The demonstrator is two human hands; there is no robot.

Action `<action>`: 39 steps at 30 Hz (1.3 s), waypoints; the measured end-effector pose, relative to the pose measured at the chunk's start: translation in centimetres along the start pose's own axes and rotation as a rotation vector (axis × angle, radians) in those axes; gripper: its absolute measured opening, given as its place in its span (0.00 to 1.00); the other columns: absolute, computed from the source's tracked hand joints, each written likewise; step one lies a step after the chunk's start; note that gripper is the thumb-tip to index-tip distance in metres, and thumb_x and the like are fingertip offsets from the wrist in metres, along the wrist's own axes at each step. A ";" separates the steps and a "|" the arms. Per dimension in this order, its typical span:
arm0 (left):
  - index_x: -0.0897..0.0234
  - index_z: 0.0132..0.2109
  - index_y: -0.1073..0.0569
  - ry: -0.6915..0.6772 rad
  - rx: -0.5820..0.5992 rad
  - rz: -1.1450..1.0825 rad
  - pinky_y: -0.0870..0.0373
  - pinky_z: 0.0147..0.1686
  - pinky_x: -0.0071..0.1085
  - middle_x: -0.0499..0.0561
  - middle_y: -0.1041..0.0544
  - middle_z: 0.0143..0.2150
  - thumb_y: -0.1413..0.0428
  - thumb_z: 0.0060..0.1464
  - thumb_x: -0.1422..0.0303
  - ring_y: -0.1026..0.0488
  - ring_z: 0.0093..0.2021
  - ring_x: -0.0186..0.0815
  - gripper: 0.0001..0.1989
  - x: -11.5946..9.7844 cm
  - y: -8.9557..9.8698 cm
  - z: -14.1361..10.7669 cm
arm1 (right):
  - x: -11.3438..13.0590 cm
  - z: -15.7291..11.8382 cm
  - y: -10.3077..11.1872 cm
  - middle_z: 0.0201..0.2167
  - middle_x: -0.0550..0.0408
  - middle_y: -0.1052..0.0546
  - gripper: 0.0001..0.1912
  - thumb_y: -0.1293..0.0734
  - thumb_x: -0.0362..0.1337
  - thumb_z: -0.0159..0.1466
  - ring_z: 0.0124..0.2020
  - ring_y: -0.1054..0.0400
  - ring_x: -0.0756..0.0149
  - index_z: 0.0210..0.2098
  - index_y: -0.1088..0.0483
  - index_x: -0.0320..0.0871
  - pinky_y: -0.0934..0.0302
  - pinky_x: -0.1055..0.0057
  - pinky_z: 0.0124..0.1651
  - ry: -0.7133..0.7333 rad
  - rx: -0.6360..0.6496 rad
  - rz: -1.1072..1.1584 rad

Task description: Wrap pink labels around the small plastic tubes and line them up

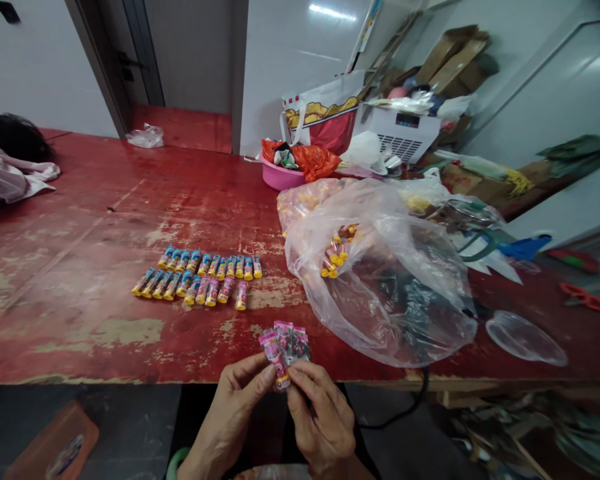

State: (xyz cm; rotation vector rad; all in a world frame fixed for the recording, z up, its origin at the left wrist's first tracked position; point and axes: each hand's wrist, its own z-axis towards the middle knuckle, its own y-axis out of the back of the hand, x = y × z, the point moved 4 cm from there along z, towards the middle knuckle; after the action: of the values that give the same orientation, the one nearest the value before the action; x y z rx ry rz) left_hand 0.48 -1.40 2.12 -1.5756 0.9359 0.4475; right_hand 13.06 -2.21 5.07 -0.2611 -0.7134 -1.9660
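Observation:
At the table's front edge, my left hand [236, 403] pinches a small pink candy packet [274, 353] between thumb and fingers. My right hand [321, 415] closes on the lower right side of that same packet, near its yellow end. Just behind it, a few pink and silver wrappers [300, 341] lie against one another; whether the fingers touch them I cannot tell. Farther off to the left, two rows of small tubes with yellow ends stretch across the table, blue-topped tubes [163, 285] and some pink tubes [211, 292].
A large clear plastic bag [380, 313] gapes on the red table [80, 320], with yellow-ended tubes [336, 255] inside. To its right sits a clear plastic lid [526, 339]. A pink basin [283, 177] stands behind. Part of another person [10, 167] shows at far left.

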 end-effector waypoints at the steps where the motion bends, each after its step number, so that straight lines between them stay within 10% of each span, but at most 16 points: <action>1: 0.60 0.48 0.21 -0.001 -0.007 0.001 0.33 0.46 0.28 0.52 0.18 0.39 0.38 0.53 0.67 0.25 0.40 0.34 0.14 0.0 0.1 0.0 | 0.0 0.0 0.0 0.38 0.48 0.25 0.13 0.37 0.22 0.63 0.38 0.27 0.65 0.46 0.29 0.37 0.29 0.71 0.39 0.000 0.002 0.001; 12: 0.61 0.48 0.21 -0.012 0.002 0.028 0.33 0.47 0.30 0.53 0.18 0.40 0.38 0.54 0.67 0.25 0.40 0.36 0.14 -0.4 -0.2 -0.1 | 0.1 -0.2 0.1 0.40 0.49 0.24 0.17 0.36 0.24 0.62 0.40 0.26 0.63 0.49 0.30 0.40 0.29 0.70 0.40 0.010 0.011 -0.079; 21: 0.62 0.50 0.22 0.030 0.085 0.095 0.34 0.41 0.25 0.51 0.19 0.34 0.40 0.55 0.67 0.27 0.34 0.32 0.14 -0.9 -0.7 -0.5 | -1.5 1.1 0.2 0.63 0.43 0.39 0.37 0.36 0.32 0.58 0.64 0.45 0.51 0.66 0.50 0.39 0.46 0.51 0.64 -0.170 0.388 0.118; 39: 0.61 0.48 0.21 0.075 0.081 0.056 0.35 0.36 0.24 0.52 0.18 0.35 0.38 0.54 0.67 0.28 0.32 0.31 0.14 -0.5 -0.5 -0.6 | -0.8 1.1 0.3 0.58 0.42 0.35 0.32 0.37 0.28 0.58 0.60 0.40 0.51 0.62 0.44 0.39 0.39 0.52 0.60 -0.158 0.309 0.167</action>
State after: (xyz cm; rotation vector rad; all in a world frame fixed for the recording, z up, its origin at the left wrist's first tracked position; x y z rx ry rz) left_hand 0.47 -1.79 2.98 -1.5039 1.0445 0.3869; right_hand 13.56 -1.02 5.66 -0.2800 -1.0510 -1.6630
